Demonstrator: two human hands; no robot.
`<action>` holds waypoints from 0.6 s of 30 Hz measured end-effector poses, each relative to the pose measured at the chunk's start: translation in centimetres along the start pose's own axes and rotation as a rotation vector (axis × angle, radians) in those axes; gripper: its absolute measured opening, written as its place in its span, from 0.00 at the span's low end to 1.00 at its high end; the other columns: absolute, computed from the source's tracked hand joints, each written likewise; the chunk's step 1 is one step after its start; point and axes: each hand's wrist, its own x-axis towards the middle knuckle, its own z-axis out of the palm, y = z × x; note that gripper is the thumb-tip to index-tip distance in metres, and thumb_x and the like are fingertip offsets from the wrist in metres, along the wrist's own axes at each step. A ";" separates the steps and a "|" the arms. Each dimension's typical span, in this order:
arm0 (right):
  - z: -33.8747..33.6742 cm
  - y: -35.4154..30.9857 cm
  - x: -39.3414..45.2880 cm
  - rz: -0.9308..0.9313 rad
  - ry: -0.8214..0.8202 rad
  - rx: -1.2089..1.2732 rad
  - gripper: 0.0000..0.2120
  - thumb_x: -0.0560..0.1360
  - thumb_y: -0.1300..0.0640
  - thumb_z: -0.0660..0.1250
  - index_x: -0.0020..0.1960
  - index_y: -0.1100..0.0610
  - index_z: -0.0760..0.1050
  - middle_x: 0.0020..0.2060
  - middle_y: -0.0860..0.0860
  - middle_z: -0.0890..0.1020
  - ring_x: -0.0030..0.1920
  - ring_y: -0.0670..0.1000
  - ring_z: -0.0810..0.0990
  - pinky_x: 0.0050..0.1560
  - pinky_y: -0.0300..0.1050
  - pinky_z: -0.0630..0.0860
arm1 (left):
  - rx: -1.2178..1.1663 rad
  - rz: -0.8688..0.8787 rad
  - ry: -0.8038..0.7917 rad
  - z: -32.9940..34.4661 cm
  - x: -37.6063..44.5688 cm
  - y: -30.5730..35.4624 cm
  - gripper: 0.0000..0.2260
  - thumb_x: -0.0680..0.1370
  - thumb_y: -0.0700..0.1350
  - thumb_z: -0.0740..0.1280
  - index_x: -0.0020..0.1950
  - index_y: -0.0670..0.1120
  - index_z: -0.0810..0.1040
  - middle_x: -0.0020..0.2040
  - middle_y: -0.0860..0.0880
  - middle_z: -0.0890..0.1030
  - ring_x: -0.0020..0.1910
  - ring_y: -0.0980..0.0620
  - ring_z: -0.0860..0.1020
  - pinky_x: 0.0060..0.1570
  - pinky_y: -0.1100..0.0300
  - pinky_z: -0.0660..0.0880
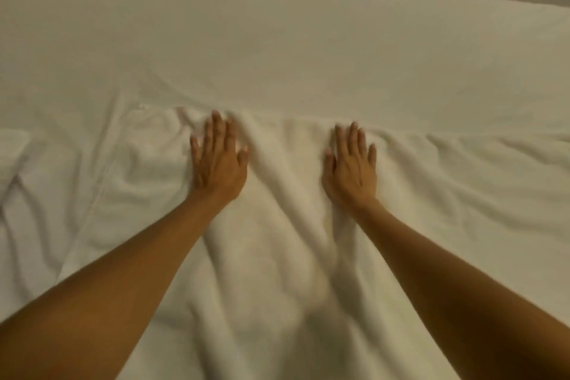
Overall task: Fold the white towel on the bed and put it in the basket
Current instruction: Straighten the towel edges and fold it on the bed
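White terry cloth, the large rumpled towel [277,241], was spread across the near part of the pale sheeted bed [277,40], its far edge running roughly left to right just beyond the fingertips. The left hand [219,160] and the right hand [351,163] were laid flat on it, palms down, fingers straight and slightly spread, nothing being held. The step in hand was judged to be smoothing before a fold. It would be done well if the palms were swept outward from the middle toward the sides, so that the ridge of creases between the hands was pushed out rather than pressed in, and if the far edge was straightened before any corner was lifted. The towel's long axis appeared to lie across the view, left to right, though its ends could not be made out. No basket was visible.
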 end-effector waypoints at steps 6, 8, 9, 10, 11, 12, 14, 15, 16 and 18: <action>2.1 0.4 0.4 0.068 -0.227 0.000 0.27 0.80 0.44 0.40 0.77 0.49 0.39 0.77 0.51 0.40 0.76 0.51 0.37 0.74 0.56 0.36 | 0.012 0.008 -0.195 1.9 -0.1 -1.2 0.28 0.81 0.57 0.44 0.77 0.47 0.41 0.78 0.47 0.40 0.77 0.52 0.41 0.74 0.47 0.39; 1.3 0.2 1.4 0.064 -0.323 -0.026 0.27 0.80 0.45 0.39 0.77 0.50 0.37 0.77 0.52 0.38 0.76 0.52 0.37 0.75 0.57 0.36 | 0.005 -0.012 -0.306 1.1 1.0 -1.0 0.28 0.81 0.58 0.44 0.77 0.48 0.39 0.78 0.48 0.37 0.77 0.52 0.39 0.74 0.47 0.38; 0.7 0.0 1.8 0.065 -0.363 -0.051 0.27 0.80 0.45 0.40 0.77 0.50 0.37 0.76 0.52 0.38 0.76 0.53 0.37 0.75 0.57 0.37 | -0.006 -0.018 -0.362 0.3 1.4 -0.9 0.28 0.82 0.57 0.44 0.77 0.48 0.39 0.78 0.49 0.37 0.77 0.52 0.39 0.74 0.48 0.38; 0.1 -0.1 2.0 0.065 -0.391 -0.082 0.28 0.80 0.45 0.40 0.77 0.51 0.38 0.77 0.53 0.38 0.76 0.53 0.39 0.75 0.57 0.39 | -0.026 -0.023 -0.392 -0.5 1.4 -0.8 0.28 0.82 0.57 0.44 0.77 0.47 0.39 0.78 0.49 0.37 0.77 0.52 0.39 0.74 0.48 0.38; -0.6 -0.3 2.2 0.065 -0.405 -0.105 0.28 0.80 0.45 0.41 0.77 0.52 0.39 0.77 0.55 0.40 0.77 0.55 0.41 0.75 0.57 0.41 | -0.058 -0.024 -0.387 -1.3 1.2 -0.9 0.27 0.82 0.55 0.45 0.78 0.46 0.41 0.78 0.49 0.39 0.77 0.53 0.41 0.74 0.49 0.39; -1.2 -0.8 2.4 0.064 -0.400 -0.111 0.28 0.80 0.45 0.42 0.77 0.54 0.42 0.77 0.56 0.43 0.77 0.56 0.43 0.75 0.58 0.44 | -0.102 -0.025 -0.347 -2.0 0.4 -1.1 0.26 0.83 0.54 0.45 0.78 0.45 0.43 0.78 0.48 0.42 0.77 0.53 0.43 0.75 0.50 0.41; -2.3 -2.3 2.5 0.029 -0.345 -0.111 0.28 0.81 0.46 0.45 0.77 0.56 0.46 0.77 0.58 0.48 0.76 0.57 0.48 0.75 0.58 0.48 | -0.168 -0.029 -0.197 -2.3 -2.6 -2.4 0.26 0.82 0.55 0.44 0.77 0.44 0.49 0.79 0.47 0.49 0.77 0.53 0.48 0.74 0.52 0.45; -2.7 -3.5 2.4 -0.014 -0.318 -0.119 0.28 0.81 0.46 0.46 0.77 0.56 0.46 0.77 0.58 0.49 0.77 0.56 0.48 0.75 0.57 0.49 | -0.186 -0.047 -0.106 -2.1 -4.9 -3.2 0.29 0.80 0.56 0.43 0.77 0.43 0.52 0.78 0.46 0.53 0.77 0.51 0.52 0.74 0.51 0.48; -3.0 -5.2 2.3 -0.076 -0.302 -0.131 0.28 0.81 0.46 0.47 0.77 0.55 0.46 0.77 0.57 0.49 0.77 0.56 0.47 0.75 0.56 0.49 | -0.197 -0.089 -0.033 -2.1 -7.5 -4.5 0.31 0.78 0.58 0.42 0.76 0.42 0.56 0.77 0.44 0.58 0.76 0.49 0.56 0.73 0.50 0.52; -3.3 -8.3 2.3 -0.202 -0.294 -0.143 0.28 0.81 0.46 0.48 0.77 0.54 0.44 0.77 0.56 0.47 0.77 0.55 0.45 0.75 0.55 0.47 | -0.168 -0.177 0.059 -1.4 -12.4 -6.8 0.31 0.79 0.58 0.43 0.73 0.40 0.63 0.74 0.42 0.65 0.73 0.45 0.64 0.70 0.47 0.60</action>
